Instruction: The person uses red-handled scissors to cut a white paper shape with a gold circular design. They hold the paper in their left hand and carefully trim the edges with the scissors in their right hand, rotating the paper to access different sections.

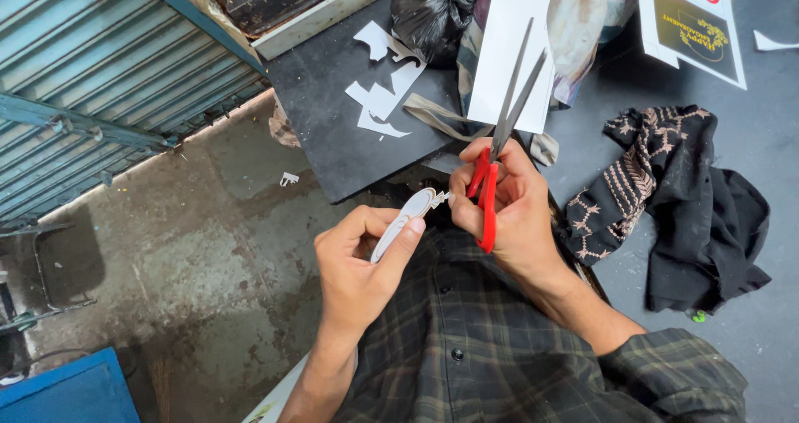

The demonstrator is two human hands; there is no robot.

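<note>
My right hand grips red-handled scissors, their long steel blades slightly apart and pointing up and away from me. My left hand pinches a small white cut-out piece, an elongated curved shape, between thumb and fingers. Its upper tip touches the fingers of my right hand. Both hands are held close together above my lap, over a dark plaid shirt.
A dark board carries white paper scraps. Behind it lie a black plastic bag, white sheets and a printed card. A black patterned cloth lies at right. A corrugated shutter stands at left, above concrete floor.
</note>
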